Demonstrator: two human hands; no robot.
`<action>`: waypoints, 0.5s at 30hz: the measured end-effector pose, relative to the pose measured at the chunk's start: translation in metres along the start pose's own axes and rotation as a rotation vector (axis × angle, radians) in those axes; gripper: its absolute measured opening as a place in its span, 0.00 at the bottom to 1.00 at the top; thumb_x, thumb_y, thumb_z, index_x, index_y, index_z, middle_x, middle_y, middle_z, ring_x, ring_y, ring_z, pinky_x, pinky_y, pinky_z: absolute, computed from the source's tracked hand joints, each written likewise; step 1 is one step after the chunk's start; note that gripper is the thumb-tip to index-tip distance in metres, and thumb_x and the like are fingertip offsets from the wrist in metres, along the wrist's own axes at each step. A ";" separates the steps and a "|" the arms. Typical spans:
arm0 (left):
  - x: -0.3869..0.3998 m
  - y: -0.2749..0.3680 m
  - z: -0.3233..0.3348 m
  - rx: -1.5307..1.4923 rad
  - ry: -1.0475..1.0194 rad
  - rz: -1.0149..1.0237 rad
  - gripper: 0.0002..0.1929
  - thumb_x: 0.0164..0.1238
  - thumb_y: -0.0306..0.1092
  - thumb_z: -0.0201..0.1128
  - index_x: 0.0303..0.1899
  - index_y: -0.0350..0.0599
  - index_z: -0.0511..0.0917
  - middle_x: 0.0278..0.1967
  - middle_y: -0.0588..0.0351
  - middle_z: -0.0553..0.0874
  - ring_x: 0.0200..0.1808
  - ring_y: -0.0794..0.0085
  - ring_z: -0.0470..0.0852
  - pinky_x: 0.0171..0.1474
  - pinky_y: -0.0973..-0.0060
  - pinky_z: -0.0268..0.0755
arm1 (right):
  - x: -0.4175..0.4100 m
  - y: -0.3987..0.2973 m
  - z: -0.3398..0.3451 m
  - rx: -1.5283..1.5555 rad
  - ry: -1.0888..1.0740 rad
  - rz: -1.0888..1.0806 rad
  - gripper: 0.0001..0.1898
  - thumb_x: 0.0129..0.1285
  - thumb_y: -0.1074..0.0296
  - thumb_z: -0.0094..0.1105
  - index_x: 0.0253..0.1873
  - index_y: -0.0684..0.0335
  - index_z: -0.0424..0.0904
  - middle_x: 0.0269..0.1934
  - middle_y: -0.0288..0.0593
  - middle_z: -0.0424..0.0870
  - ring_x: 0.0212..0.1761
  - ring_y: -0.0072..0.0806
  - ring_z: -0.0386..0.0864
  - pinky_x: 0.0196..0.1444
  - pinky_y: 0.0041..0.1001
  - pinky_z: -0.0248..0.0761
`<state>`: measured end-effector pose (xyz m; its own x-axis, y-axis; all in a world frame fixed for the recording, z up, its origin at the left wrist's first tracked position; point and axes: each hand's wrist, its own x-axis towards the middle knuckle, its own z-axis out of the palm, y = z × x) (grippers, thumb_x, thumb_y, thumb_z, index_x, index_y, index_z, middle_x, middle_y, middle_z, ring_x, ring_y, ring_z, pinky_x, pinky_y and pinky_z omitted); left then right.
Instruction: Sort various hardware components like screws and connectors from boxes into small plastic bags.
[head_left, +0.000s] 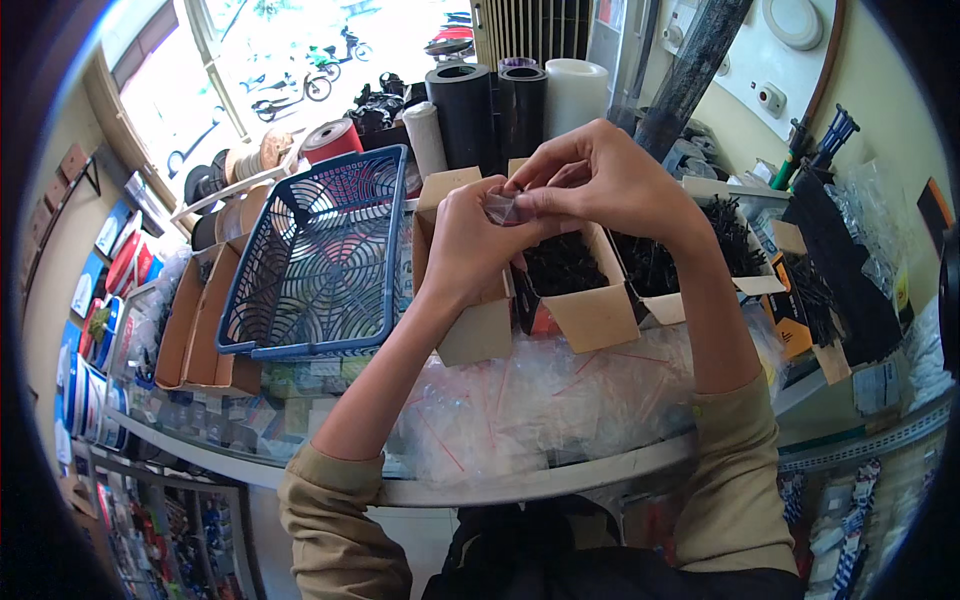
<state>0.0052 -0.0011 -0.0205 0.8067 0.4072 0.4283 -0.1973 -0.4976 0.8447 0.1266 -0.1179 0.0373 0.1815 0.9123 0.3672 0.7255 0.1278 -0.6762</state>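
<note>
My left hand (476, 232) and my right hand (611, 184) meet above a row of open cardboard boxes. Between their fingers is a small clear plastic bag (501, 208), pinched from both sides; the fingers hide most of it, and I cannot tell what is inside. Under my hands stands a cardboard box (596, 319) full of black screws (566, 266). Another box (474, 334) sits below my left wrist, its contents hidden by the hand. Closer to me, a heap of clear zip bags with red strips (517, 405) lies on the glass counter (300, 431).
A blue plastic basket (330, 345) stands left of the boxes, beside brown cardboard trays (206, 322). More black screws (731, 236) fill boxes at the right. Behind are upright rolls of black sheeting (459, 112) and a white roll (576, 101). The counter's metal edge (540, 484) runs before me.
</note>
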 end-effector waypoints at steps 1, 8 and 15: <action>0.000 0.001 0.001 0.005 -0.003 0.016 0.19 0.50 0.40 0.74 0.35 0.34 0.79 0.24 0.57 0.83 0.22 0.81 0.81 0.21 0.85 0.72 | 0.000 -0.001 0.000 0.000 0.000 0.000 0.13 0.52 0.67 0.66 0.42 0.67 0.84 0.31 0.47 0.85 0.31 0.27 0.83 0.39 0.24 0.77; 0.000 0.005 0.000 0.146 0.041 0.053 0.23 0.44 0.47 0.77 0.31 0.38 0.78 0.23 0.60 0.81 0.24 0.82 0.80 0.29 0.83 0.73 | 0.000 -0.011 0.003 0.053 0.251 -0.047 0.08 0.52 0.68 0.66 0.34 0.67 0.83 0.29 0.45 0.85 0.30 0.26 0.82 0.38 0.24 0.76; -0.001 0.006 0.000 0.139 0.047 0.087 0.24 0.42 0.48 0.78 0.33 0.38 0.78 0.27 0.59 0.81 0.29 0.80 0.80 0.33 0.81 0.73 | -0.002 -0.008 0.006 -0.141 0.095 -0.041 0.11 0.51 0.63 0.69 0.32 0.66 0.84 0.29 0.46 0.83 0.30 0.32 0.80 0.35 0.29 0.72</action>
<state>0.0038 -0.0045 -0.0157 0.7623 0.3914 0.5154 -0.1836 -0.6328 0.7522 0.1168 -0.1182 0.0379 0.2066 0.8657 0.4560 0.8185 0.1024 -0.5653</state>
